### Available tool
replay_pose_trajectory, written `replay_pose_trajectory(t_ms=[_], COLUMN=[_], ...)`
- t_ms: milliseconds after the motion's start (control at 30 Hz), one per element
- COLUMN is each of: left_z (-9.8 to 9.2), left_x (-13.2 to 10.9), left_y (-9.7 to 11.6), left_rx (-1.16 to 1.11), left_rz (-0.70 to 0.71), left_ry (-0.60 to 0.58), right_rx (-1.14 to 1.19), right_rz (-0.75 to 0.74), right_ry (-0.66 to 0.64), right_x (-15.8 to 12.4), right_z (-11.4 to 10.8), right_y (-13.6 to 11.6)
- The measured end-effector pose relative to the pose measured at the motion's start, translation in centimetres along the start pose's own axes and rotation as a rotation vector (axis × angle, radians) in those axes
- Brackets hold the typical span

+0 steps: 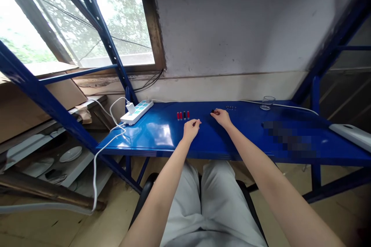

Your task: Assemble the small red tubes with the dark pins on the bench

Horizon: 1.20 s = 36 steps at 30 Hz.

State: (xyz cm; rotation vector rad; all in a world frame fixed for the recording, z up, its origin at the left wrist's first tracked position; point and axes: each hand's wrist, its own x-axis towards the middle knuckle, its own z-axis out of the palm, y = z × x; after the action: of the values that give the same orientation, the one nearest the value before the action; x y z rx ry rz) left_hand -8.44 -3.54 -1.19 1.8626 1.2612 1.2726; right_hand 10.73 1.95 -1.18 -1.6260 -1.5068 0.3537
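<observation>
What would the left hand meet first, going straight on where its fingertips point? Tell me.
Probably the right hand or the small dark piece it pinches: the left hand points roughly that way across the blue table, though depth is unclear.

White power strip (141, 110), one white plug (131, 108) inserted; on blue tabletop (139, 137). Clear glass (267, 103), upright, near wall (232, 38). White casing (352, 135), cropped by right edge. Brown-framed window (121, 11), foliage (126, 0) outside. Cardboard (62, 96), far left. White plate (70, 154) on shelf (79, 166).
</observation>
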Motion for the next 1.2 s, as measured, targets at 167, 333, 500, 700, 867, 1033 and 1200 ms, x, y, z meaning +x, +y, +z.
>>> replay_pose_trajectory(t_ms=[167,333,500,700,867,1033,1200], left_z=[0.0,0.0,0.0,0.1,0.2,0.1,-0.1], left_x=[0.0,-0.1,-0.2,-0.1,-0.1,-0.2,-0.2], left_y=[0.0,0.0,0.0,-0.2,-0.4,-0.2,0.0], left_rx=[0.018,-0.004,-0.031,-0.031,-0.008,-0.015,-0.024], left_rz=[0.010,0.012,0.002,-0.007,0.012,0.000,-0.007], left_ry=[-0.015,-0.025,-0.034,-0.040,-0.040,-0.039,-0.034], right_rx=[-0.168,-0.238,-0.250,-0.279,-0.309,-0.356,-0.382], right_rz=[0.033,0.044,0.070,0.104,0.097,0.105,0.114], right_ry=[-0.068,-0.101,-0.093,-0.133,-0.192,-0.229,-0.251], right_x=[1.7,2.5,2.9,3.4,4.2,4.6,4.6], right_z=[0.1,0.5,0.7,0.9,0.7,0.7,0.1], right_y=[0.5,0.7,0.9,1.3,2.1,2.1,1.6])
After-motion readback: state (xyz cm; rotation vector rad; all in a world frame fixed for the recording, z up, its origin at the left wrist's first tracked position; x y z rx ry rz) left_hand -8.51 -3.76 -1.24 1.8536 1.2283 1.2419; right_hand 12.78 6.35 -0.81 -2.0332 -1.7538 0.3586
